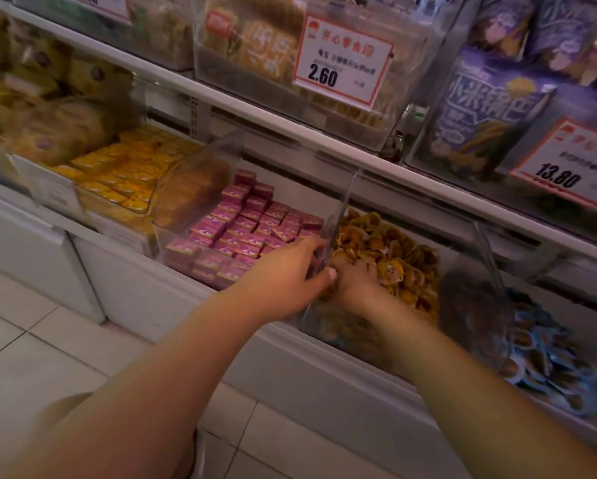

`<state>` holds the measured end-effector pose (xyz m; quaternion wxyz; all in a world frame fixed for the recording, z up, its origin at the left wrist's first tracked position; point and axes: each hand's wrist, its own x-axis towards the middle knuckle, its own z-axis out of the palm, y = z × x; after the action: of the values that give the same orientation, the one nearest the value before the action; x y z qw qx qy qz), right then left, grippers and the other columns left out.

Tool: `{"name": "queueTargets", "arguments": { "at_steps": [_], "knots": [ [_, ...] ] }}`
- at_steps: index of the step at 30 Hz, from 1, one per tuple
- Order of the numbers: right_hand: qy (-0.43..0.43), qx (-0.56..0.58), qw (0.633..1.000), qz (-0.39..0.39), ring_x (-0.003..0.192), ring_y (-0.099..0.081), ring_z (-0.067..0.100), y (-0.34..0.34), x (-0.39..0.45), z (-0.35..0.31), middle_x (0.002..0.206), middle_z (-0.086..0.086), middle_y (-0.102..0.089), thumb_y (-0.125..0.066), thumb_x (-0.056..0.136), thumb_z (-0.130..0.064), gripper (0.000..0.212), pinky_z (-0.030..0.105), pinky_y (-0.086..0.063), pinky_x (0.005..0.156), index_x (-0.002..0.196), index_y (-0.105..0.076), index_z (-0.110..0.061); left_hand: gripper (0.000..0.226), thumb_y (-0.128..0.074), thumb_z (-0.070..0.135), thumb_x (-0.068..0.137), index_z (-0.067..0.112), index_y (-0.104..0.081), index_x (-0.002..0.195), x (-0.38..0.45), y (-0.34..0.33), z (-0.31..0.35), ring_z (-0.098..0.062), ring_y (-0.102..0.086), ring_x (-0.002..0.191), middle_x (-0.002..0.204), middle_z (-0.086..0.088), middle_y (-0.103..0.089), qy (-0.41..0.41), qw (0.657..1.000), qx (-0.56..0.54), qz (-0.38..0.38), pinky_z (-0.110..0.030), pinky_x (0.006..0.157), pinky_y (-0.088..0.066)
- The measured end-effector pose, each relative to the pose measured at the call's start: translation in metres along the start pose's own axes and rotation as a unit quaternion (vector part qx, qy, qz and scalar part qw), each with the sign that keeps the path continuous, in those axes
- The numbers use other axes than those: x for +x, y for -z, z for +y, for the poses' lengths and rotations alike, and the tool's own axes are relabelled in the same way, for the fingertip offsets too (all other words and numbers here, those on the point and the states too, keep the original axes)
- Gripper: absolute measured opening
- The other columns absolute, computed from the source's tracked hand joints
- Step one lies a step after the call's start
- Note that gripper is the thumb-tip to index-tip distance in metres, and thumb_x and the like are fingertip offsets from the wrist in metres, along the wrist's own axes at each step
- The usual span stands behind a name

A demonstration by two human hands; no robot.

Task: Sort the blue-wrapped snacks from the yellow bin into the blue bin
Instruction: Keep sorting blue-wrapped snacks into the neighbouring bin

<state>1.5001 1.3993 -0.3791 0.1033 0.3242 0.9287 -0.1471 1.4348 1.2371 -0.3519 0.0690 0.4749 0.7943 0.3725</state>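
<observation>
L hand (290, 271) is gripping the clear divider wall (338, 216) btwn the pink-box bin (241, 229) and yellow bin (387, 257), fingers curled over its edge. R hand (356, 283) is digging into the yellow-wrapped snacks; can't tell what it's holding. Blue bin (549, 354) is sitting just to the right, w/ blue-wrapped snacks.

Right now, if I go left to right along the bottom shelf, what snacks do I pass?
Orange boxes → pink boxes → yellow-wrapped snacks, where both hands are → blue-wrapped snacks.
</observation>
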Motion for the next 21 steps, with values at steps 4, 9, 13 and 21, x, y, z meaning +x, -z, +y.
{"name": "queueTargets", "arguments": {
  "at_steps": [4, 9, 13, 21],
  "knots": [
    [0.117, -0.037, 0.992, 0.019, 0.122, -0.049, 0.028, 0.025, -0.02, 0.049, 0.126, 0.006, -0.056, -0.075, 0.069, -0.049, 0.063, 0.039, -0.042, 0.104, 0.128, -0.057, -0.039, 0.051, -0.058, 0.046, 0.093, 0.027, -0.045, 0.138, -0.001, -0.001, -0.003, -0.015, -0.064, 0.092, 0.106, 0.005, -0.065, -0.004, 1.0, 0.006, 0.0, -0.039, 0.081, -0.054],
    [0.121, -0.095, 0.988, 0.025, 0.124, -0.05, 0.026, 0.063, -0.04, 0.101, 0.129, 0.004, -0.059, -0.072, 0.08, -0.03, 0.037, 0.037, -0.042, 0.104, 0.117, -0.07, -0.03, 0.052, -0.058, 0.046, 0.093, 0.024, -0.045, 0.138, 0.004, 0.001, -0.003, -0.017, -0.065, 0.094, 0.107, 0.004, -0.066, -0.01, 1.0, 0.018, -0.005, -0.035, 0.079, -0.053],
    [0.075, -0.141, 0.987, 0.015, 0.124, -0.053, 0.023, 0.079, -0.057, 0.091, 0.138, 0.004, -0.054, -0.063, 0.088, -0.049, 0.051, 0.034, -0.045, 0.102, 0.137, -0.054, -0.036, 0.051, -0.06, 0.043, 0.093, 0.022, -0.046, 0.137, 0.007, 0.001, 0.0, -0.017, -0.065, 0.095, 0.104, 0.004, -0.067, -0.009, 1.0, 0.027, -0.007, -0.032, 0.077, -0.051],
    [0.196, 0.159, 0.958, -0.137, 0.096, -0.056, -0.011, 0.035, -0.072, -0.006, 0.104, -0.025, -0.062, -0.04, 0.105, -0.026, 0.03, 0.007, -0.041, 0.083, 0.116, -0.067, -0.023, 0.051, -0.061, 0.045, 0.092, 0.028, -0.046, 0.138, 0.004, 0.004, -0.002, -0.012, -0.064, 0.094, 0.106, 0.009, -0.064, 0.004, 1.0, 0.006, -0.019, -0.029, 0.078, -0.05]
  ]
}}
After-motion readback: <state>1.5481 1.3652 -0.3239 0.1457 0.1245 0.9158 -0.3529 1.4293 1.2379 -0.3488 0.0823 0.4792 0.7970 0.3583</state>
